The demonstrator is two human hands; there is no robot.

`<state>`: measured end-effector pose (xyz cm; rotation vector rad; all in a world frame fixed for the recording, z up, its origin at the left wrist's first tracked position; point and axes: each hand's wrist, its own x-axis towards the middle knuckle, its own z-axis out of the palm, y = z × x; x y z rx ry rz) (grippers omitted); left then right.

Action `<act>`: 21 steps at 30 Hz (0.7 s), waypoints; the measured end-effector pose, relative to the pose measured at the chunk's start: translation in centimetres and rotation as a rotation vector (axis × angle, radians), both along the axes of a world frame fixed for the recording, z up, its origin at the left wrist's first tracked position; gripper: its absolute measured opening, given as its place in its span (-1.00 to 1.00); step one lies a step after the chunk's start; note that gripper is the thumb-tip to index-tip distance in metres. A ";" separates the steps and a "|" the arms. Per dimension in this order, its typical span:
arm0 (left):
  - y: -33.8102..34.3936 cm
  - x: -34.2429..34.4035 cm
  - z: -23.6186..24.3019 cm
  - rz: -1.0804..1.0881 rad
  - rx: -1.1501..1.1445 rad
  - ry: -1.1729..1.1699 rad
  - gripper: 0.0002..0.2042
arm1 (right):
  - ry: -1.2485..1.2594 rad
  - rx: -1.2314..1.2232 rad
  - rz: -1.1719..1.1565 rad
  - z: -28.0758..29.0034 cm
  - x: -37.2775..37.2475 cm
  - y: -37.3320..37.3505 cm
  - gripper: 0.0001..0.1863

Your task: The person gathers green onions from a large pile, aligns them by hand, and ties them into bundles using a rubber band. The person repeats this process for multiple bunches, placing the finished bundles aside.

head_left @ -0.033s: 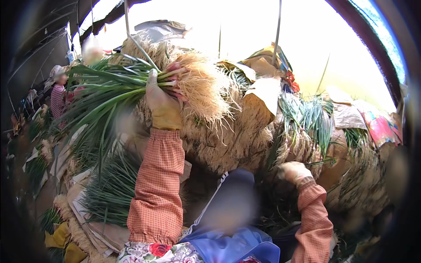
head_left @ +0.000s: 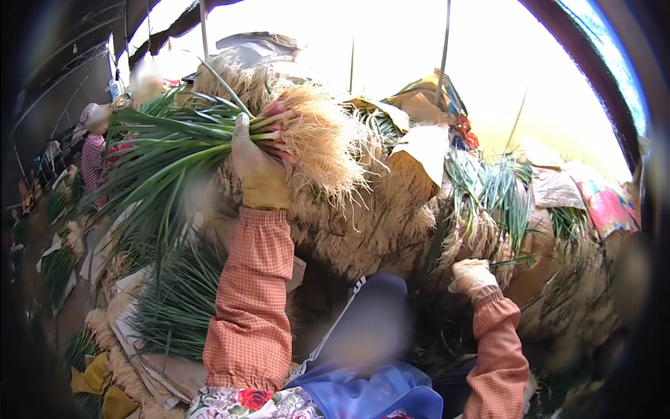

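My left hand (head_left: 257,164), in a pale yellowish glove, is wrapped round a bunch of spring onions (head_left: 269,129). The bunch is held up sideways, its long green leaves fanning left and its reddish bulbs and tangled pale roots pointing right. My right hand (head_left: 473,278), also gloved, is closed low on the right, near the hanging roots of the stacked onions. Whatever lies inside its fingers, if anything, is hidden. Both forearms wear orange checked sleeves.
A high heap of spring onions (head_left: 335,241) stands ahead, roots facing me. More bunches (head_left: 488,188) and a brown paper sheet (head_left: 422,153) lie on top. Lower left is a pile of green leaves (head_left: 178,300). A person in a checked top (head_left: 93,160) is at far left.
My right hand has shifted slightly to the right and looks sharper. The left hand keeps its hold on the spring onions, almost unmoved.
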<state>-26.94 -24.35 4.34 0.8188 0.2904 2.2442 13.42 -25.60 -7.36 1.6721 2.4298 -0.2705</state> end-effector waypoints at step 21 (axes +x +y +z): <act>-1.3 -3.5 -5.8 0.342 -0.015 -0.033 -0.49 | 0.442 -0.395 0.327 -7.4 -8.9 8.9 -0.51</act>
